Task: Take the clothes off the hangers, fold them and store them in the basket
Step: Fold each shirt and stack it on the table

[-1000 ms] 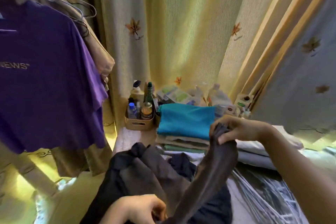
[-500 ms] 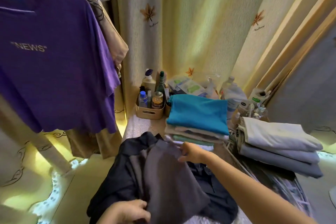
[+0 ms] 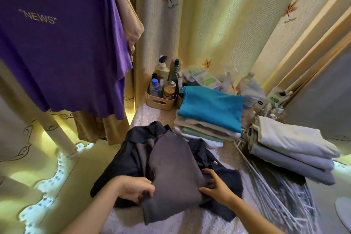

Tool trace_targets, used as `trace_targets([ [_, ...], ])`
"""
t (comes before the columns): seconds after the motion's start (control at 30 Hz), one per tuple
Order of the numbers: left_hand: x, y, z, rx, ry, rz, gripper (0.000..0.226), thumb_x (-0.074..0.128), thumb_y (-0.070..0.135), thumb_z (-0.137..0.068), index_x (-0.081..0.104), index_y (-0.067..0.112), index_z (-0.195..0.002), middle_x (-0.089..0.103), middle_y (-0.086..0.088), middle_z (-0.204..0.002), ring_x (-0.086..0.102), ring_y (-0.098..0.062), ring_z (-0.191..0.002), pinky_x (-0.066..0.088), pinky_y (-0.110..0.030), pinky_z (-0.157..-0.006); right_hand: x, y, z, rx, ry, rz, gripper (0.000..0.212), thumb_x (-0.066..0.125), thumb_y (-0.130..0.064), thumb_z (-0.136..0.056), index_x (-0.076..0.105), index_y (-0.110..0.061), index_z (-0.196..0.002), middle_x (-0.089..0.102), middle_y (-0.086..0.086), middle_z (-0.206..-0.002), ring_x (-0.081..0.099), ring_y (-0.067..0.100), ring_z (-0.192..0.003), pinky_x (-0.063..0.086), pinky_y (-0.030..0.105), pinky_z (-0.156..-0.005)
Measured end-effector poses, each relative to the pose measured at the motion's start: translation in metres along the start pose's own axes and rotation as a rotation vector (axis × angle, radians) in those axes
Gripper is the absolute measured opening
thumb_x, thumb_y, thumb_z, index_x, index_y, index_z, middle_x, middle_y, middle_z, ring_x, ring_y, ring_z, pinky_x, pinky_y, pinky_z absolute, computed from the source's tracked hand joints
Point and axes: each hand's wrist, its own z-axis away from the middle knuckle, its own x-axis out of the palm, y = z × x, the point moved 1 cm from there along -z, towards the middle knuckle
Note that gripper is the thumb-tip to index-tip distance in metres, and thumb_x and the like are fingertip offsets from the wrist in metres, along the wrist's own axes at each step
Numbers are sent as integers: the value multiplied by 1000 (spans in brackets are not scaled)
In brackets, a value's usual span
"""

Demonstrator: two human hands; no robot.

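A purple T-shirt [image 3: 57, 47] hangs at the left. On the lace-covered table [image 3: 150, 118] a dark navy garment [image 3: 121, 163] lies spread with a folded grey garment [image 3: 171, 169] on top, near a teal-topped stack of folded clothes [image 3: 210, 108]. The left hand [image 3: 136, 189] grips the grey garment's near left edge with curled fingers, while the right hand [image 3: 216, 186] rests on its right edge, fingers spread.

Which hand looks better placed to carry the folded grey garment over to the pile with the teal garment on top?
Right, probably. The right hand rests on the grey garment at its right edge, the side nearer the teal garment; the left hand grips the opposite edge, farther away.
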Motion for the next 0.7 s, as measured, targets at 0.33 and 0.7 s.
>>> trace_targets([
  [0.33,-8,-24,19,-69,-66,6,23,43,1,-88,48,4,-109,56,-13,-109,61,-23,-92,53,-31,-79,-1,-35,34,-183,-261,332,29,59,-10,-91,67,-18,-117,69,8,-108,62,21,-88,48,28,-85],
  [0.7,-19,-32,46,47,-1,124,39,44,6,-94,50,19,-129,52,-6,-127,57,-20,-108,52,-31,-87,11,-45,57,-253,-385,472,25,69,-18,-76,69,-17,-101,68,-3,-95,52,-10,-79,42,8,-73],
])
